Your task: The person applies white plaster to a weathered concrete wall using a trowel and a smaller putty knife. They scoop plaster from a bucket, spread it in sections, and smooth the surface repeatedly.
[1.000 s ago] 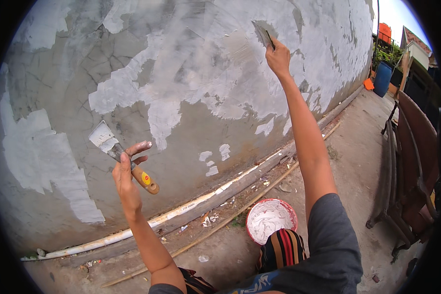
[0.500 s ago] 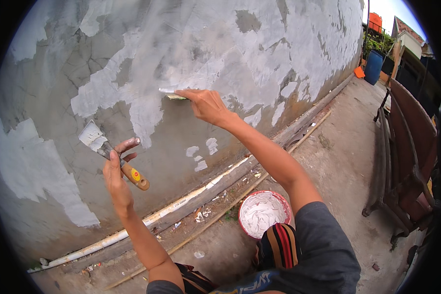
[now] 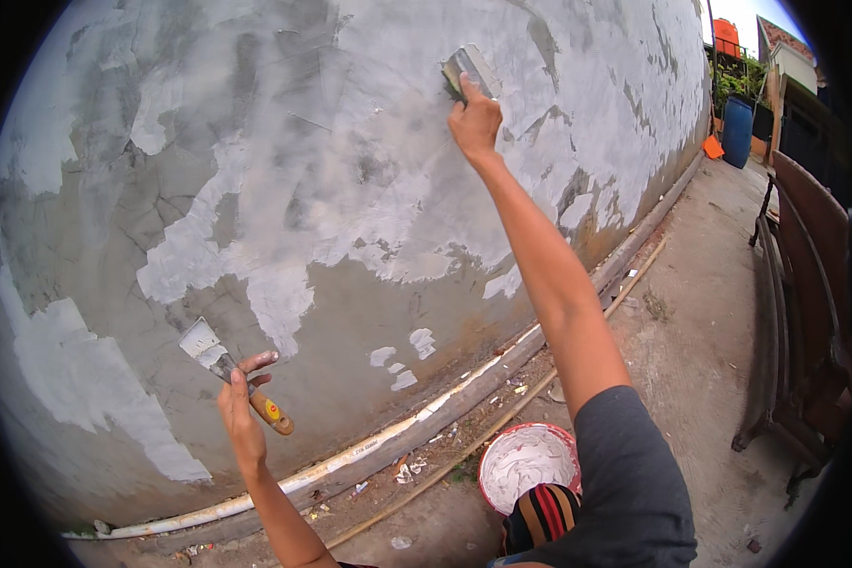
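Note:
My right hand [image 3: 475, 125] is stretched up and forward, gripping a wide, flat putty spreader [image 3: 481, 68] against the grey wall [image 3: 350, 308]. Uneven patches of white putty [image 3: 185, 270] cover much of that wall. Lower and to the left, my left hand [image 3: 243, 417] holds a putty knife [image 3: 271, 407] by its wooden handle, the blade pointing up and left with white putty on it. White smears mark the fingers of this hand. A red-rimmed bucket of white putty [image 3: 530, 469] stands on the ground by my striped-clad knee [image 3: 542, 516].
Along the wall's foot run a white pipe [image 3: 350, 458] and a thin bamboo pole [image 3: 488, 431], with scraps of debris between. A dark wooden bench [image 3: 814, 293] stands at the right. Farther off are a blue barrel [image 3: 737, 133] and an orange tank [image 3: 725, 36].
My right hand has swept the spreader up and to the right across the wall. My left hand, still holding the putty knife, sits lower in view, and the view itself has shifted upward.

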### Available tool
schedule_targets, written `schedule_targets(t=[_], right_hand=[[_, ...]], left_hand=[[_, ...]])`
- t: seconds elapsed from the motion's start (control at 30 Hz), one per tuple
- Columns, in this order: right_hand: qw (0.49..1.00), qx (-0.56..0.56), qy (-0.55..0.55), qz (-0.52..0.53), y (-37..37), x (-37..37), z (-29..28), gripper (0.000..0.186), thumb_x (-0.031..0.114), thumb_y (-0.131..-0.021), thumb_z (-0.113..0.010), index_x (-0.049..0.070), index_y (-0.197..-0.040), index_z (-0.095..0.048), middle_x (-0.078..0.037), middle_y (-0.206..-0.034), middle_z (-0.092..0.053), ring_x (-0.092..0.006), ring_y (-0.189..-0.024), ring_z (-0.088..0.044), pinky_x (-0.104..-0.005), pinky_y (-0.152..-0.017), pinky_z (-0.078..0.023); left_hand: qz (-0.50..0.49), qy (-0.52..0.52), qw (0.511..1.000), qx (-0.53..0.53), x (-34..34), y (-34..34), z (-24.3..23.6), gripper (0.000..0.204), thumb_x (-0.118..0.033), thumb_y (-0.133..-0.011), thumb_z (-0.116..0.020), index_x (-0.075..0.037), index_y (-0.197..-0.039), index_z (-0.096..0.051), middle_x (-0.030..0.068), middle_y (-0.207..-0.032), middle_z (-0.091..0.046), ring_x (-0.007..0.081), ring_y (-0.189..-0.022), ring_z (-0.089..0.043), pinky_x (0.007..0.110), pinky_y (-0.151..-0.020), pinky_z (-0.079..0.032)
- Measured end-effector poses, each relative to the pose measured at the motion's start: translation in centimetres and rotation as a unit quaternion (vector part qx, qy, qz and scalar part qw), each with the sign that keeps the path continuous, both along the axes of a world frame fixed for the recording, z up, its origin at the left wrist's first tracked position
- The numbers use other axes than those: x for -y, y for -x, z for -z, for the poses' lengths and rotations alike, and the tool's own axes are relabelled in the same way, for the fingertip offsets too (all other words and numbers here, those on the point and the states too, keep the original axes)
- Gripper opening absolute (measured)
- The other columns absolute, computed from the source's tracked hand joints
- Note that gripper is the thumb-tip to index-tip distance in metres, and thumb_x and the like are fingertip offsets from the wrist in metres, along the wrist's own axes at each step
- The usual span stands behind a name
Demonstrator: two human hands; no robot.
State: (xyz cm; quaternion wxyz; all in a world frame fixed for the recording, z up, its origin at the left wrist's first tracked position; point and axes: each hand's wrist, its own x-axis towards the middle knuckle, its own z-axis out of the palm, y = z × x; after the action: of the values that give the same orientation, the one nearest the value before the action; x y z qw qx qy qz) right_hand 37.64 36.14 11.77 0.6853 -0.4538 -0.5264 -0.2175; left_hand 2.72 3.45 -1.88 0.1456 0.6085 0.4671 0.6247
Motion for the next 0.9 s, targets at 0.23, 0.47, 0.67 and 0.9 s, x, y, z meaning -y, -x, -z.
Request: schedule_targets(t=[0.23, 0.47, 0.67, 0.9], right_hand=[[0.970, 0.161, 0.015, -0.184, 2.4, 5.0, 5.1, 0.043, 0.007, -0.075, -0.060, 0.009, -0.118, -0.065, -0.024, -0.098, -0.066, -0.0323, -0.081, -0.068, -0.0371, -0.074, -0.052], [0.995, -0.002, -0.037, -0.097, -11.0, 0.4, -5.8, 0.031, 0.014, -0.082, -0.058, 0.013, -0.111, -0.069, -0.015, -0.080, -0.069, -0.0258, -0.068, -0.064, -0.0333, -0.068, -0.049], [0.990, 0.104, 0.043, -0.090, -7.2, 0.7, -3.4, 0.036, 0.015, -0.081, -0.058, 0.022, -0.115, -0.069, -0.011, -0.084, -0.071, -0.0238, -0.062, -0.062, -0.0335, -0.064, -0.049], [0.957, 0.241, 0.010, -0.163, 1.0, 6.3, 7.8, 0.051, -0.001, -0.076, -0.058, 0.020, -0.121, -0.065, -0.016, -0.107, -0.067, -0.0329, -0.078, -0.067, -0.0368, -0.070, -0.055]], left_hand=[[-0.044, 0.013, 0.999, -0.020, -0.2, -0.6, 0.6, 0.055, -0.039, -0.102, -0.032, 0.004, -0.105, -0.066, 0.0165, -0.104, -0.068, 0.0248, -0.100, -0.062, 0.037, -0.086, -0.047], [0.023, 0.011, 0.998, -0.065, -0.8, -2.6, -1.1, 0.055, -0.039, -0.102, -0.033, 0.005, -0.104, -0.066, 0.0170, -0.103, -0.068, 0.0249, -0.100, -0.062, 0.037, -0.086, -0.047], [-0.001, 0.018, 0.998, -0.060, -0.7, -1.1, -0.3, 0.055, -0.039, -0.102, -0.032, 0.005, -0.105, -0.066, 0.0171, -0.103, -0.068, 0.0248, -0.100, -0.061, 0.037, -0.086, -0.047], [0.002, 0.007, 0.998, -0.055, -0.6, -3.2, -1.0, 0.053, -0.037, -0.103, -0.031, 0.003, -0.106, -0.066, 0.0165, -0.105, -0.067, 0.0239, -0.101, -0.061, 0.037, -0.087, -0.047]])
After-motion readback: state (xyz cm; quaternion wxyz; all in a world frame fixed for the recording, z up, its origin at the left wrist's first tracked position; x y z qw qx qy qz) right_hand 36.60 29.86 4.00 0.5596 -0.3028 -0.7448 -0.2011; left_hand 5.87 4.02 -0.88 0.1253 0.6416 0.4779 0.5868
